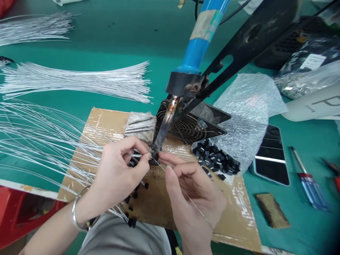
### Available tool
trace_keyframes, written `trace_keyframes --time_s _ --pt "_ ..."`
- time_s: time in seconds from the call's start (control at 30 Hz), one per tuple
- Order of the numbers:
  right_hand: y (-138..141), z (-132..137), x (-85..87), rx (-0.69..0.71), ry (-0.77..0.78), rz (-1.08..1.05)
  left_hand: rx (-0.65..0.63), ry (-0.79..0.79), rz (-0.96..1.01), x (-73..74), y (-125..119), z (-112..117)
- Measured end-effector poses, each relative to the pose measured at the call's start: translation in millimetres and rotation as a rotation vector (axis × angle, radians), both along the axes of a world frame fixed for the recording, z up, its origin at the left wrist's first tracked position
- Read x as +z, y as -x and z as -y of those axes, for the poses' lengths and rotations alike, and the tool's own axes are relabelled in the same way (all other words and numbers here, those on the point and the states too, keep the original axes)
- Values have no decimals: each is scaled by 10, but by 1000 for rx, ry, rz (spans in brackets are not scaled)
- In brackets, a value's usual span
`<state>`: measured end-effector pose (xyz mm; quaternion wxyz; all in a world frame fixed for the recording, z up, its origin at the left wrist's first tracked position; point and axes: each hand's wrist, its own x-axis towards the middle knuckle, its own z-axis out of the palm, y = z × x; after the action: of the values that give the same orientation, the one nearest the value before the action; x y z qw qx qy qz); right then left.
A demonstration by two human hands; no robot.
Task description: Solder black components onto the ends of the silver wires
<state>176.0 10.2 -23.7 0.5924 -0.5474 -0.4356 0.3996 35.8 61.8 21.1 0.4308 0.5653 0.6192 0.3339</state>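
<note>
A soldering iron (168,118) with a blue handle points down from a black metal bracket (247,39). My left hand (119,170), wearing a silver bangle (76,212), pinches a thin white wire (136,155) close beside the iron's tip. My right hand (193,194) holds a strand of solder wire (196,207) between thumb and finger; the strand runs from the tip down across the palm. What lies right at the tip is small and partly hidden by my fingers. Wires with small black pieces (132,222) on their ends lie below my left hand.
Bundles of white wires (77,81) lie at the left. Cardboard (154,198) covers the work spot, with a small fan (191,127) behind the iron. Black pieces (215,157) sit on bubble wrap (244,106). Rightward are a phone (272,156), a screwdriver (310,184) and a brown pad (272,210).
</note>
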Motion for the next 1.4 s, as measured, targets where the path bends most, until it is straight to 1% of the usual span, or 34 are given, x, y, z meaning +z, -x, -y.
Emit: trace_keyframes --time_s 0.83,1.2,1.4 --pt "4 17 -22 -6 -22 2 7 1 -5 -14 -10 8" --pt "21 10 -14 -11 -6 22 19 -15 -1 -17 -3 -2" --pt "15 8 -24 -27 -32 38 16 -18 -7 -22 -4 6"
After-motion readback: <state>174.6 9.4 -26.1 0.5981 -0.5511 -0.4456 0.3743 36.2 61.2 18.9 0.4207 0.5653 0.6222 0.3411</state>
